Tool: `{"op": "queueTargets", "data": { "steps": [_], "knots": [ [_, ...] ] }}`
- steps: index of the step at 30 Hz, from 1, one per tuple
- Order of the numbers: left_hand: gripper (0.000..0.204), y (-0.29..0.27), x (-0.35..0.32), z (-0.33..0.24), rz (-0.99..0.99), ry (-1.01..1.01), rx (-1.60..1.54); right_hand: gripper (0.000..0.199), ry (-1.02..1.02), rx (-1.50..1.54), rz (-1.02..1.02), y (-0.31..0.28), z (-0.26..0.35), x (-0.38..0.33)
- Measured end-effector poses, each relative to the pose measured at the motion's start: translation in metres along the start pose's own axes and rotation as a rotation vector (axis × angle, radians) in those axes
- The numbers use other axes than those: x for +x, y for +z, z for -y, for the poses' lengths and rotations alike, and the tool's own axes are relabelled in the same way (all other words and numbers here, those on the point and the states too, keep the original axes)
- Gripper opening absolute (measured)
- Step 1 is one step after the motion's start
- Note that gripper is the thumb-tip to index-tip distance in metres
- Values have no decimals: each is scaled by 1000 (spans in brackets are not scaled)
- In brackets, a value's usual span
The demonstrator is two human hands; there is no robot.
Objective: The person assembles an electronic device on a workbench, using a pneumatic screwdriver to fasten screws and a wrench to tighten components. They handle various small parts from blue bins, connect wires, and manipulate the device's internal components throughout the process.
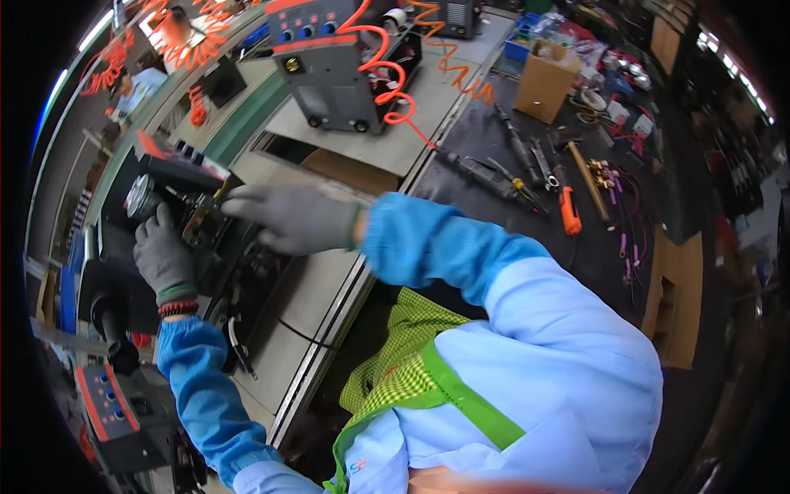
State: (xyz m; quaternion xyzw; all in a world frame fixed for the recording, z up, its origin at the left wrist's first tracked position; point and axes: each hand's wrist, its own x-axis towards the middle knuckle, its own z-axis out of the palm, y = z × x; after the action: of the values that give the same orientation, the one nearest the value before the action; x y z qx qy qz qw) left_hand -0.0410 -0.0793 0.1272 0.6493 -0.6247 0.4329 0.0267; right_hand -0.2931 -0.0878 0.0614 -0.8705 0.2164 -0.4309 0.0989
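Note:
An opened welding machine (pixel 210 218) with a dark casing and bare inner parts lies on its side at the left of the bench. My left hand (pixel 167 255), in a grey glove, rests at its near left edge. The fingers are apart, with the tips close to a silver round part (pixel 142 198); whether they touch it I cannot tell. My right hand (pixel 296 218), also gloved in grey, reaches in from the right over the machine. It is slightly blurred, its fingers stretched toward the inner parts, and nothing shows in it.
Another welding machine (pixel 337 70) stands at the far side, with orange coiled hoses (pixel 395 99) hanging near it. On the dark mat at the right lie a hammer (pixel 588 181), an orange-handled tool (pixel 569 206), several drivers and a cardboard box (pixel 545 82). A further machine (pixel 115 403) stands at the lower left.

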Motion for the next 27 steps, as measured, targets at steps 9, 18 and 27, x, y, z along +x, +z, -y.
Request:
{"op": "queueTargets", "data": {
  "steps": [9, 18, 27],
  "knots": [
    [36, -13, -68, -40, 69, -562, -1836, 56, 1232, -754, -149, -228, -66, -292],
    [28, 43, -64, -77, -306, -1396, -2820, 44, 1351, -565, 149, -289, -142, -495],
    [21, 57, -51, -63, -338, -1454, -2627, 49, 870, 1128, -774, -222, 4, -287]
  ]
}}
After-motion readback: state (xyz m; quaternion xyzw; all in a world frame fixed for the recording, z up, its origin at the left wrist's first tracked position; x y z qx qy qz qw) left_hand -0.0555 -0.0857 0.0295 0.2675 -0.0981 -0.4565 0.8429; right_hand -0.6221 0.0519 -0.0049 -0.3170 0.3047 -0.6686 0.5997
